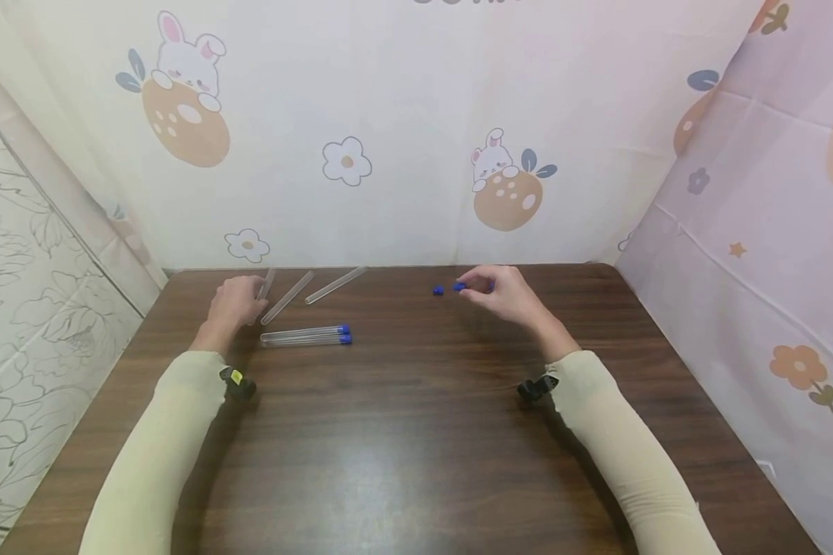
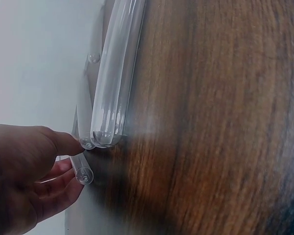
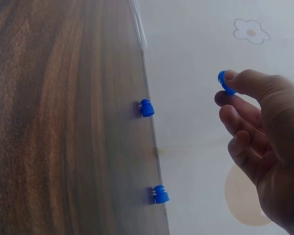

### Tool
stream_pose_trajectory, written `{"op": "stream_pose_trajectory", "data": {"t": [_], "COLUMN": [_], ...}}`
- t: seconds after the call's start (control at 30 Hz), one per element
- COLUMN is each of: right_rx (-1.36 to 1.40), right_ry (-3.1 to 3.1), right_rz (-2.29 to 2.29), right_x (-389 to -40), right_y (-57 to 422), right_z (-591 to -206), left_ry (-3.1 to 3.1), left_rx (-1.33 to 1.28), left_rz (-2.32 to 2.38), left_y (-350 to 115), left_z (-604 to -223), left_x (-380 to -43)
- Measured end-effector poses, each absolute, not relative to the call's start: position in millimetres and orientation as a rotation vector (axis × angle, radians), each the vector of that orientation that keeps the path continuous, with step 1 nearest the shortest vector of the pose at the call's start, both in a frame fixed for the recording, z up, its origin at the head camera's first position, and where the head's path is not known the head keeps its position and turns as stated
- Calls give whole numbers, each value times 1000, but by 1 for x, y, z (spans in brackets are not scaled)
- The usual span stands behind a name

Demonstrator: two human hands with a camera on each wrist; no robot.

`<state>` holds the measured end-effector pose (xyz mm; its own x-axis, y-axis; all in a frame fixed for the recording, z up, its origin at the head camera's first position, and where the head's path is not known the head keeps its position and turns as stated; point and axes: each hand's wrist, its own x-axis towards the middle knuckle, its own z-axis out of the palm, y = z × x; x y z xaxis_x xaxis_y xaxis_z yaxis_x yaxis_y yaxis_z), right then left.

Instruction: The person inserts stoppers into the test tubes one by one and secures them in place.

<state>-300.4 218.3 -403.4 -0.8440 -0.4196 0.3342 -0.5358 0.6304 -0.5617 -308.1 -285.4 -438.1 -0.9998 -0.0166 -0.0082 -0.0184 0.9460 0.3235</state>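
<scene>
My left hand (image 1: 234, 302), at the back left of the table, holds a clear test tube (image 2: 83, 169) between thumb and fingers. To its right lie two more uncapped test tubes, a nearer tube (image 1: 288, 298) and a farther tube (image 1: 336, 285). My right hand (image 1: 505, 293) pinches a small blue cap (image 3: 225, 82) between thumb and index finger, above the back of the table. Near it on the tabletop are two loose blue caps: one cap (image 3: 146, 107) left of the hand, another cap (image 3: 160, 194) partly hidden behind it in the head view.
Two test tubes with blue caps (image 1: 305, 338) lie side by side in front of the left hand, capped ends to the right. The brown wooden table (image 1: 389, 447) meets a patterned curtain (image 1: 403, 193) at its back edge.
</scene>
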Motion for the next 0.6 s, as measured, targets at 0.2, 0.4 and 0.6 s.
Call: {"op": "stream_pose_trajectory", "data": {"t": [0.2, 0.4, 0.6], "right_rx": [796, 788, 785], "right_ry": [-2676, -2687, -2682], "right_rz": [1002, 993, 985], "right_x": [-301, -301, -303], "right_y": [219, 219, 219], "right_z": [-403, -404, -404], "left_ry": [3082, 3087, 3116], "left_rx": [-36, -26, -40], "left_rz": [530, 561, 569], "left_y": [-287, -289, -292], "left_z": [-438, -438, -436], "left_x": [-308, -308, -308]}}
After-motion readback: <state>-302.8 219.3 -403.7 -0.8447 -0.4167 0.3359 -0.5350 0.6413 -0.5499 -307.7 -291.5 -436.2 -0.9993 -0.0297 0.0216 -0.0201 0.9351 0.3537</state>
